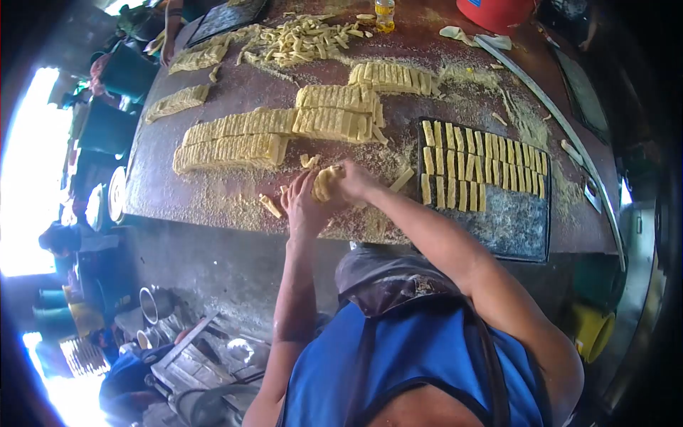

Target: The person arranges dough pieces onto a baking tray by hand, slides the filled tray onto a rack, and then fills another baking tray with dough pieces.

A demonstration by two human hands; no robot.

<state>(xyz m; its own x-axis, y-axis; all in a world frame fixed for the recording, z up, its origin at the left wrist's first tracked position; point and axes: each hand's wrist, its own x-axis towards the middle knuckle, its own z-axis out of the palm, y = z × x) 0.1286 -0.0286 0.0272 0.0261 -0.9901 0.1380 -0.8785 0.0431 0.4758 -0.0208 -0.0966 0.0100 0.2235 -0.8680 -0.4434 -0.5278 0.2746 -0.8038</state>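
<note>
Both my hands are closed around a lump of pale yellow dough (pixel 326 185) near the table's front edge. My left hand (pixel 306 206) grips it from the left, and my right hand (pixel 353 182) from the right; part of the lump is hidden by the fingers. Small dough scraps (pixel 270 206) lie just left of my left hand. Beyond my hands stand long rows of cut dough sticks (pixel 231 151), packed side by side. To the right, a dark baking tray (pixel 509 224) carries spaced dough sticks in rows, with bare metal at its front.
A heap of loose dough strips (pixel 299 39) lies at the back, near a bottle of yellow liquid (pixel 385 16) and a red tub (pixel 496 14). A long metal strip (pixel 562 124) crosses the right side. Another person's hand (pixel 168 51) rests at the far left edge.
</note>
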